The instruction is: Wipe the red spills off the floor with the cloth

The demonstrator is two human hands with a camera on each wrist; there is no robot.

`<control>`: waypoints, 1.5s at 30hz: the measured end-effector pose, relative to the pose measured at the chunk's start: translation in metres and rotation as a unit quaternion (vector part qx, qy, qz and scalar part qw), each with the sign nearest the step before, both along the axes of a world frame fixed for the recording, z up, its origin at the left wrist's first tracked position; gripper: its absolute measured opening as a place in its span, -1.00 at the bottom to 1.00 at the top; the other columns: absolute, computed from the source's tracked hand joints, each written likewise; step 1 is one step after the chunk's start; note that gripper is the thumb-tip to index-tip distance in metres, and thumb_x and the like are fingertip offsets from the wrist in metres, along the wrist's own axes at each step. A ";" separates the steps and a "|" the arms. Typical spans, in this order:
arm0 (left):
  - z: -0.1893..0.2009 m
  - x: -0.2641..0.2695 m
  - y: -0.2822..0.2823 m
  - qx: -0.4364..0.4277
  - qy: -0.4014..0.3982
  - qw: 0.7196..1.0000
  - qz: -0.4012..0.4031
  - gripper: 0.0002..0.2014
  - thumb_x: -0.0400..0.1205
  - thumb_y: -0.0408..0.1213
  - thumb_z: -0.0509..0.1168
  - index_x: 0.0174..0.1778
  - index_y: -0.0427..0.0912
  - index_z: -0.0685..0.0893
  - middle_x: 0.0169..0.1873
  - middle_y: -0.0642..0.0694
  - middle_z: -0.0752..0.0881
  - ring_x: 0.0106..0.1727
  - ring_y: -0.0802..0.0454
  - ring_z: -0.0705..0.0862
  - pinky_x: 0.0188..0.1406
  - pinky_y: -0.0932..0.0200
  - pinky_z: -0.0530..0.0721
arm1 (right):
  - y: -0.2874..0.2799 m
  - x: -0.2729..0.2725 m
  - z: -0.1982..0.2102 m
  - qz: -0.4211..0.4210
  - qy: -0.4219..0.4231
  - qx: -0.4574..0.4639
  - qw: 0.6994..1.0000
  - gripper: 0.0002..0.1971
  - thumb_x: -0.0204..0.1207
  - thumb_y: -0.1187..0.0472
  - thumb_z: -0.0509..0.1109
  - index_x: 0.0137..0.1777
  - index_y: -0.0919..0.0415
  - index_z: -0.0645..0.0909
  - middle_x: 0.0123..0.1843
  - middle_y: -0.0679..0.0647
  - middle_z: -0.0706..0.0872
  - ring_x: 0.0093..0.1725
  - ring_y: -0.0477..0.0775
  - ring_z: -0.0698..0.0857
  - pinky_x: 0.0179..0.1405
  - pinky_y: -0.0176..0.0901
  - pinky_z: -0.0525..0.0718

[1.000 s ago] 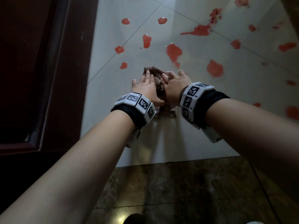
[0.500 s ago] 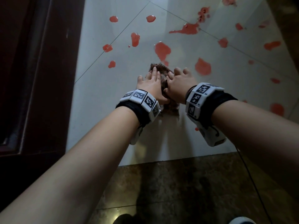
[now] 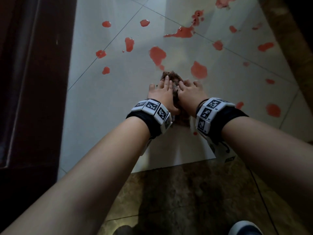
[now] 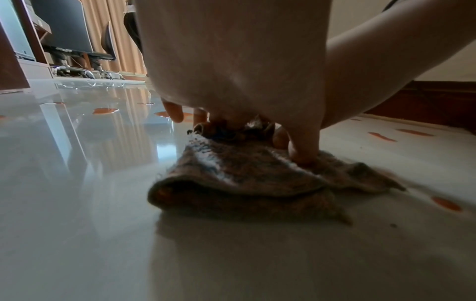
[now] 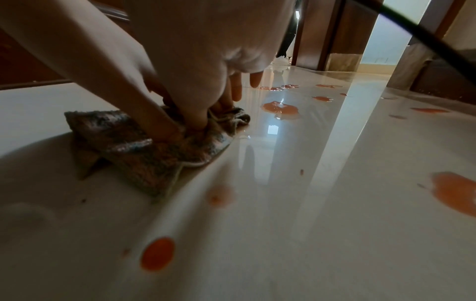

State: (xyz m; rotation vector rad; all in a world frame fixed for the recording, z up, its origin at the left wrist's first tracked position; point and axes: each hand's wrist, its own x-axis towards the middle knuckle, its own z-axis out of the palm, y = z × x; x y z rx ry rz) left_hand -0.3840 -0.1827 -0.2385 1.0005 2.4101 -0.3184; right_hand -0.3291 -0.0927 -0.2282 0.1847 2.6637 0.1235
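Observation:
A brown cloth (image 3: pixel 172 77) lies bunched on the white tile floor (image 3: pixel 101 116). My left hand (image 3: pixel 162 94) presses flat on its left side with straight fingers. My right hand (image 3: pixel 189 92) sits beside it, thumb and fingers dug into the bunched cloth (image 5: pixel 144 150). In the left wrist view the cloth (image 4: pixel 244 175) trails back under the left thumb. Red spills dot the floor: a large one (image 3: pixel 157 55) just ahead of the cloth, another (image 3: pixel 199 70) ahead to the right, and several farther out. A small drop (image 3: pixel 195 133) lies by my right wrist.
A dark wooden door frame (image 3: pixel 33 82) runs along the left. A brown marble threshold (image 3: pixel 186 192) lies under my forearms, with a shoe tip (image 3: pixel 243 228) and a thin cable (image 3: pixel 264 192) on it. An office chair (image 4: pixel 77 40) stands far off.
Both hands have slid the cloth forward and a little to the right, closer to the large spill. The small drop by the right wrist has come into view.

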 end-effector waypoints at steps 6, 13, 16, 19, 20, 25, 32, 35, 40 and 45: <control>0.001 0.006 0.007 -0.001 -0.005 1.000 -0.013 0.06 0.48 0.31 0.22 0.67 -0.23 -0.16 0.68 -0.14 -0.19 0.69 -0.05 -0.03 0.55 -0.14 0.08 | 0.003 0.008 0.003 -0.001 -0.014 0.023 1.000 -0.44 0.63 0.05 0.20 0.59 0.23 0.27 0.61 0.17 0.32 0.61 0.14 0.19 0.54 0.09 0.13; 0.003 0.017 0.018 -0.007 -0.002 0.999 -0.034 0.04 0.49 0.28 0.22 0.67 -0.24 -0.16 0.68 -0.15 -0.19 0.69 -0.05 -0.02 0.55 -0.14 0.11 | 0.010 0.021 0.005 -0.006 -0.017 0.035 0.999 -0.48 0.65 0.06 0.14 0.57 0.23 0.30 0.57 0.16 0.37 0.58 0.14 0.23 0.53 0.11 0.14; 0.003 0.021 0.021 -0.012 -0.002 0.999 -0.051 0.03 0.51 0.29 0.20 0.67 -0.24 -0.16 0.68 -0.15 -0.20 0.69 -0.06 -0.02 0.55 -0.13 0.11 | 0.013 0.026 0.007 -0.007 -0.028 0.037 0.999 -0.48 0.65 0.03 0.14 0.56 0.21 0.32 0.57 0.15 0.38 0.58 0.13 0.24 0.52 0.11 0.14; 0.004 0.024 0.024 -0.021 0.000 0.997 -0.075 0.05 0.50 0.31 0.21 0.67 -0.24 -0.18 0.68 -0.15 -0.21 0.69 -0.07 -0.02 0.56 -0.14 0.11 | 0.016 0.031 0.009 -0.007 -0.041 0.045 0.998 -0.43 0.61 -0.04 0.18 0.56 0.22 0.32 0.55 0.16 0.40 0.56 0.14 0.26 0.53 0.13 0.14; 0.004 0.025 0.025 -0.024 0.000 0.996 -0.082 0.06 0.50 0.31 0.21 0.67 -0.25 -0.18 0.68 -0.16 -0.21 0.69 -0.08 -0.02 0.56 -0.13 0.11 | 0.017 0.033 0.011 -0.004 -0.044 0.047 0.998 -0.43 0.61 -0.05 0.18 0.56 0.21 0.32 0.53 0.16 0.42 0.55 0.15 0.27 0.53 0.13 0.14; 0.005 0.033 0.027 -0.031 0.007 0.993 -0.112 0.06 0.50 0.30 0.22 0.67 -0.25 -0.19 0.67 -0.18 -0.21 0.69 -0.06 -0.06 0.56 -0.12 0.09 | 0.019 0.040 0.015 0.018 -0.059 0.054 0.997 -0.46 0.59 -0.05 0.20 0.49 0.24 0.43 0.47 0.16 0.52 0.56 0.17 0.27 0.56 0.18 0.07; 0.007 0.043 0.022 -0.041 0.023 0.988 -0.147 0.10 0.46 0.34 0.22 0.67 -0.25 -0.19 0.68 -0.19 -0.19 0.70 -0.07 -0.08 0.57 -0.13 0.09 | 0.012 0.047 0.014 0.041 -0.095 0.071 0.992 -0.35 0.54 -0.17 0.24 0.53 0.19 0.40 0.56 0.19 0.43 0.60 0.26 0.18 0.57 0.40 -0.12; 0.006 0.047 0.017 -0.038 0.023 0.987 -0.156 0.13 0.44 0.35 0.24 0.67 -0.25 -0.19 0.68 -0.19 -0.19 0.70 -0.07 -0.09 0.56 -0.12 0.11 | 0.008 0.052 0.015 0.045 -0.100 0.072 0.991 -0.34 0.55 -0.18 0.24 0.53 0.22 0.39 0.55 0.20 0.42 0.60 0.27 0.19 0.56 0.42 -0.12; 0.007 0.057 0.009 -0.032 0.027 0.985 -0.169 0.14 0.42 0.39 0.22 0.67 -0.25 -0.18 0.68 -0.19 -0.17 0.69 -0.09 -0.05 0.54 -0.11 0.14 | 0.000 0.063 0.020 0.050 -0.113 0.060 0.991 -0.38 0.57 -0.15 0.22 0.52 0.23 0.41 0.55 0.21 0.42 0.60 0.29 0.18 0.55 0.43 -0.15; 0.008 0.060 -0.009 -0.040 0.045 0.974 -0.218 0.17 0.39 0.45 0.16 0.67 -0.25 -0.18 0.68 -0.18 -0.16 0.66 -0.10 0.08 0.47 -0.07 0.25 | -0.021 0.075 0.021 0.041 -0.116 0.041 0.992 -0.41 0.59 -0.14 0.19 0.51 0.22 0.43 0.57 0.25 0.38 0.59 0.35 0.16 0.54 0.46 -0.21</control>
